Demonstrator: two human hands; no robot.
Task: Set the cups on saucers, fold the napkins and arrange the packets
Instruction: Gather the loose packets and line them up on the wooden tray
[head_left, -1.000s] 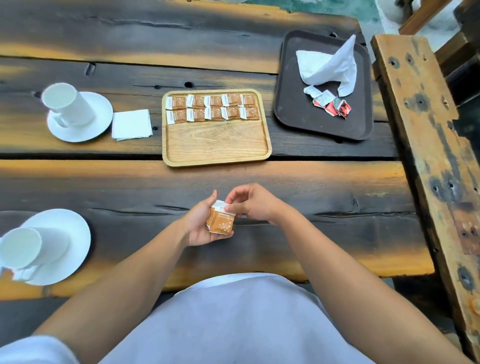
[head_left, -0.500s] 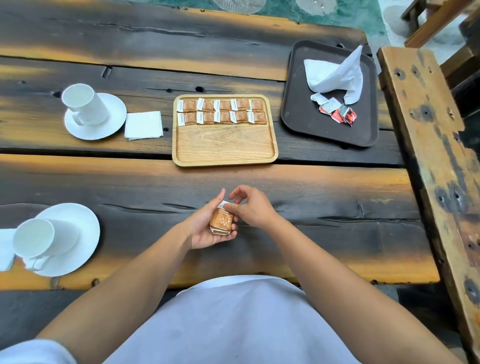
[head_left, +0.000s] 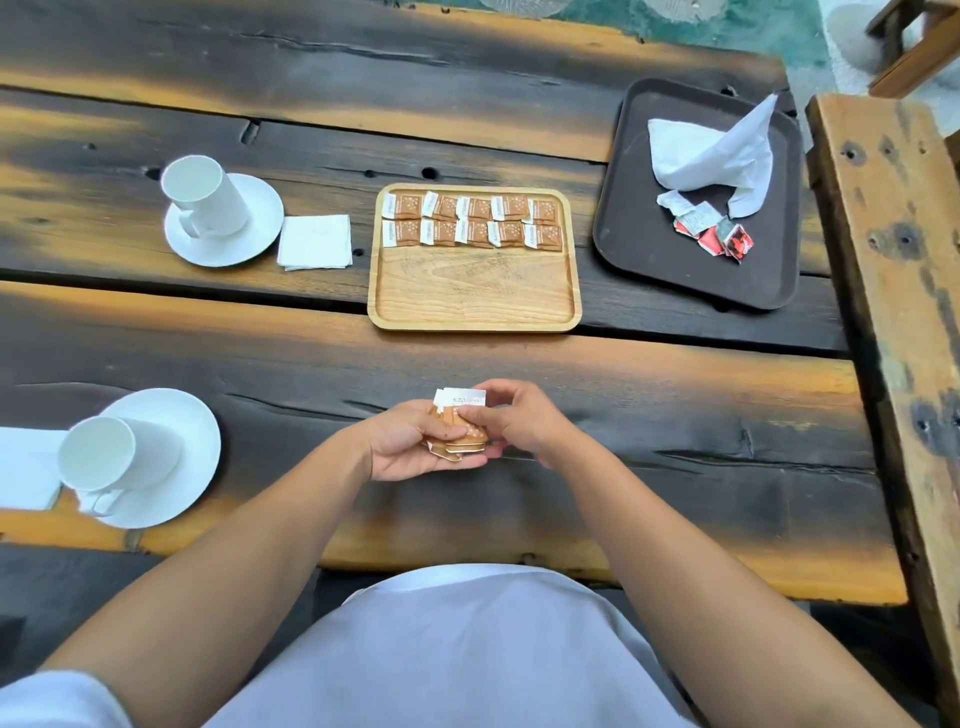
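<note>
Your left hand lies palm up just above the near plank of the table, fingers curled under a small stack of packets and thumb pressed across the top. Your right hand meets it from the other side, thumb and fingertips pinching the top packet at its right edge. The stack's long axis runs away from you: the white printed strips point toward the far side and the brown, speckled bodies toward your palm. The packets are flat, slightly fanned and glossy.

Past your hands sits the wooden tray, pale grained wood with rounded corners and a low rim. Two rows of five matching packets fill its far half, each lying crosswise with the white strip at the left.

To its right is a dark tray, matte and rounded, holding a crumpled white napkin that peaks upward and a loose heap of red packets.

At far left a smooth white cup stands on its saucer, with a square folded napkin just beside it. At near left a second cup sits on a second saucer, with another white napkin touching it at the frame's edge.
</note>
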